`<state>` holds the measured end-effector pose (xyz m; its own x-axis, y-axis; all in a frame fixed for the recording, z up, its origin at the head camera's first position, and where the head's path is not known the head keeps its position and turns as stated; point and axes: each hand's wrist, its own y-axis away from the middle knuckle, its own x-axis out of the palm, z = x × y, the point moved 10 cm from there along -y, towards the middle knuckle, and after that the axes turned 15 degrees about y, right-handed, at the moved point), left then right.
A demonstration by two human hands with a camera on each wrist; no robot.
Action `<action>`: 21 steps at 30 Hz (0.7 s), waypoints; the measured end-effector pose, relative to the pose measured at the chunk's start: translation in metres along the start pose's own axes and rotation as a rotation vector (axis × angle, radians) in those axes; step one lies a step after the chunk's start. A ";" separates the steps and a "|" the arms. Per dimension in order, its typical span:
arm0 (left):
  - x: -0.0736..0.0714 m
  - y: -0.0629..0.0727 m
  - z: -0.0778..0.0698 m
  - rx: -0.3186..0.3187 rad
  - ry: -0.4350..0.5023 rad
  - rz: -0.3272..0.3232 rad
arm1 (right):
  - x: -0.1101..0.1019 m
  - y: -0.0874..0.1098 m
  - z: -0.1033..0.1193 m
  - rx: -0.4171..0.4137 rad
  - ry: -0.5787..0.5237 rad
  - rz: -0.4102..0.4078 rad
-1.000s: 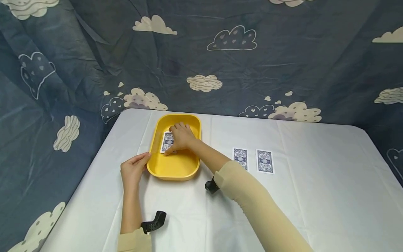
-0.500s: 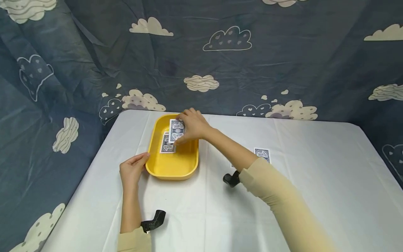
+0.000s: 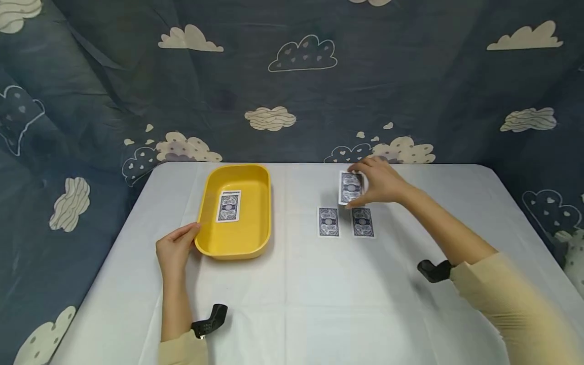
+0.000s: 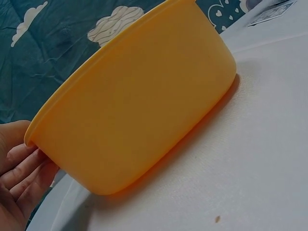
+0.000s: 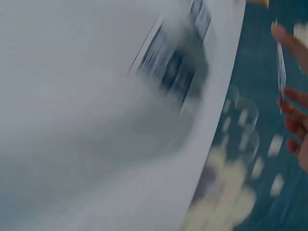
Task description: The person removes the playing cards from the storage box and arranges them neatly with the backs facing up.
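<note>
My left hand (image 3: 177, 246) pinches the near left rim of a yellow plastic tray (image 3: 252, 235); in the left wrist view its thumb is at the rim and the fingers (image 4: 30, 175) are beneath it. A face-down playing card (image 3: 228, 206) with a blue patterned back lies inside the tray. Off to the right, my right hand (image 3: 382, 181) holds another playing card (image 3: 351, 187) by its short ends, thumb at the near end. That card (image 5: 281, 72) shows almost edge-on in the right wrist view, raised above the table.
Two face-down playing cards (image 3: 328, 222) lie side by side on the white tablecloth (image 3: 319, 294), just nearer than the held card. A dark blue cloud-print curtain (image 3: 301, 91) hangs along the table's far edge. Each wrist wears a black camera (image 3: 211, 320).
My right hand lifts a playing card out of the tray and carries it right, over the table beyond the two cards. My left hand keeps its hold on the rim. The head view shifts right.
</note>
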<state>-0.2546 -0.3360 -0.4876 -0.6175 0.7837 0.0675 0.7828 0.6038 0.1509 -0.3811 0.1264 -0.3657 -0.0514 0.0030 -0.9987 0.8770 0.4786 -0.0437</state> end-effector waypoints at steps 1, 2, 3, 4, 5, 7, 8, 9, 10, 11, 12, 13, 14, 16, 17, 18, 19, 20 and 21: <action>-0.003 -0.003 0.004 0.001 0.011 -0.007 | 0.004 0.008 -0.015 0.017 -0.009 0.014; -0.006 -0.006 0.007 0.006 0.008 -0.016 | 0.008 0.017 -0.028 0.035 -0.020 0.031; -0.008 -0.008 0.008 0.017 -0.003 -0.022 | 0.013 0.026 -0.040 0.052 -0.029 0.049; -0.009 -0.008 0.008 0.021 -0.011 -0.026 | 0.018 0.034 -0.051 0.067 -0.035 0.069; -0.010 -0.008 0.008 0.023 -0.017 -0.026 | 0.022 0.043 -0.060 0.081 -0.040 0.089; -0.010 -0.005 0.004 0.027 -0.028 -0.009 | 0.032 0.060 -0.072 0.090 -0.047 0.123; -0.010 -0.004 0.003 0.026 -0.036 -0.007 | 0.036 0.067 -0.076 0.091 -0.049 0.137; -0.009 -0.004 0.002 0.022 -0.028 -0.001 | 0.040 0.075 -0.079 0.092 -0.050 0.144; -0.008 -0.003 0.000 0.016 -0.023 0.013 | 0.044 0.081 -0.081 0.091 -0.051 0.143; -0.009 -0.003 0.001 0.003 -0.006 0.013 | 0.047 0.086 -0.083 0.088 -0.056 0.139; -0.010 -0.004 0.003 -0.006 0.010 0.002 | 0.050 0.091 -0.083 0.083 -0.060 0.133; -0.011 -0.006 0.005 -0.011 0.023 -0.010 | 0.053 0.094 -0.084 0.078 -0.060 0.125; -0.011 -0.007 0.007 -0.015 0.032 -0.013 | 0.056 0.096 -0.083 0.073 -0.061 0.118; -0.011 -0.009 0.009 -0.019 0.051 -0.004 | 0.063 0.100 -0.082 0.062 -0.054 0.110; -0.011 -0.010 0.012 -0.019 0.054 -0.016 | 0.066 0.101 -0.081 0.059 -0.050 0.113; -0.010 -0.010 0.013 -0.016 0.056 -0.017 | 0.070 0.101 -0.081 0.057 -0.040 0.119; -0.009 -0.010 0.014 -0.018 0.058 -0.015 | 0.073 0.102 -0.081 0.056 -0.029 0.124; -0.008 -0.010 0.016 -0.023 0.060 -0.017 | 0.075 0.102 -0.081 0.056 -0.020 0.127; -0.007 -0.011 0.017 -0.021 0.059 -0.018 | 0.077 0.103 -0.081 0.059 -0.015 0.130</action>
<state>-0.2572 -0.3457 -0.5066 -0.6356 0.7622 0.1228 0.7699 0.6140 0.1737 -0.3339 0.2471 -0.4447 0.0715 0.0482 -0.9963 0.9023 0.4226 0.0852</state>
